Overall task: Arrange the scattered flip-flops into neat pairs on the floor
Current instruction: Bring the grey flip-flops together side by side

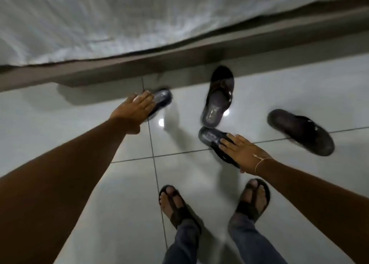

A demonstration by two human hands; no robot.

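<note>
Several dark flip-flops lie scattered on the glossy white tile floor (pixel 99 184). My left hand (pixel 133 110) reaches far forward and closes over one flip-flop (pixel 162 99) near the bed frame, so only its far end shows. My right hand (pixel 243 154) lies across a second flip-flop (pixel 209 137), with the fingers on top and the thumb at its near edge. A third flip-flop (pixel 218 98) lies strap up just beyond it, its toe reaching the bed frame. A fourth flip-flop (pixel 301 132) lies apart at the right, angled across a tile joint.
A bed with a white sheet (pixel 139 20) fills the top of the view, and its brown frame (pixel 179 62) borders the floor. My own feet, in a left sandal (pixel 177 205) and a right sandal (pixel 253 200), stand on the tiles at the bottom.
</note>
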